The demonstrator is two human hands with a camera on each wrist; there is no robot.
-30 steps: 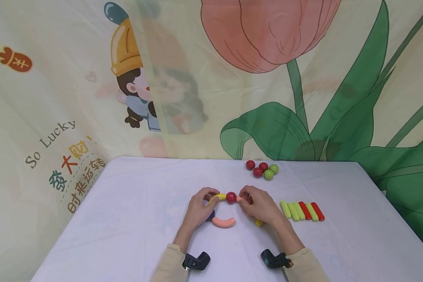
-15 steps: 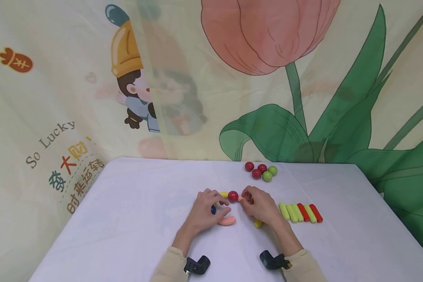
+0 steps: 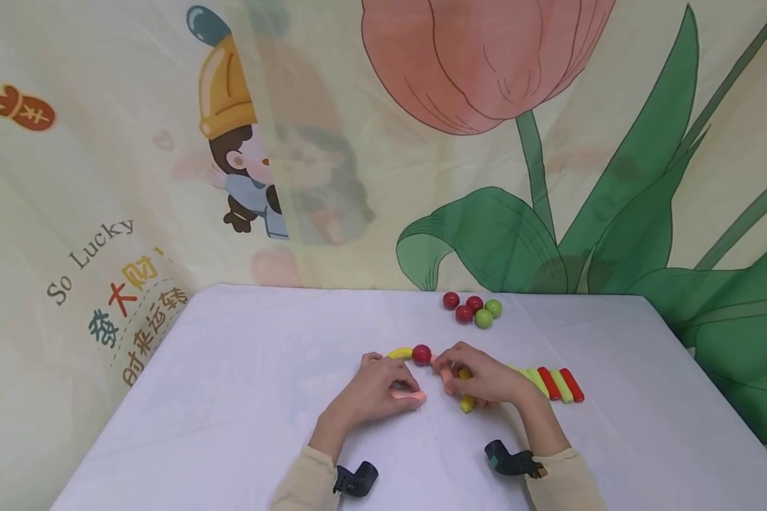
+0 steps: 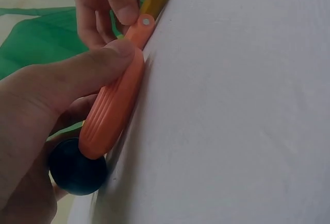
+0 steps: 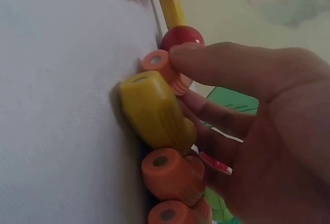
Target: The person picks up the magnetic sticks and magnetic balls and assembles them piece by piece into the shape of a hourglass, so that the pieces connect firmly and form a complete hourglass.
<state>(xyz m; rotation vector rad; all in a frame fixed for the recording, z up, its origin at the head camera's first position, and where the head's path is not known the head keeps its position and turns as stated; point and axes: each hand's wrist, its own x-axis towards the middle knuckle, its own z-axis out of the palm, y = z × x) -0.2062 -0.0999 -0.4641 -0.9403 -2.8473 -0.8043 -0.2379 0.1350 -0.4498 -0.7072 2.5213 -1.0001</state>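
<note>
My left hand (image 3: 381,389) pinches a pink curved magnetic rod (image 4: 116,103) between thumb and fingers, low over the white cloth. A dark blue ball (image 4: 77,167) touches the rod's near end in the left wrist view; my hand covers it in the head view. My right hand (image 3: 476,376) pinches another pink curved magnetic rod (image 3: 446,378), its thumb close to the red ball (image 3: 422,354). That ball joins a yellow curved rod (image 3: 399,353) on its left. Beneath my right palm lie a loose yellow curved rod (image 5: 154,112) and pink curved rods (image 5: 170,172).
Red and green balls (image 3: 474,304) sit in a cluster near the table's back edge. Right of my right hand, light green and red straight rods (image 3: 562,385) lie side by side, partly covered by it. A printed cloth (image 3: 332,142) hangs behind the table.
My left hand has left the upper yellow rod and come down onto the lower pink rod. My right hand has shifted slightly right and down, and its pink rod now shows more.
</note>
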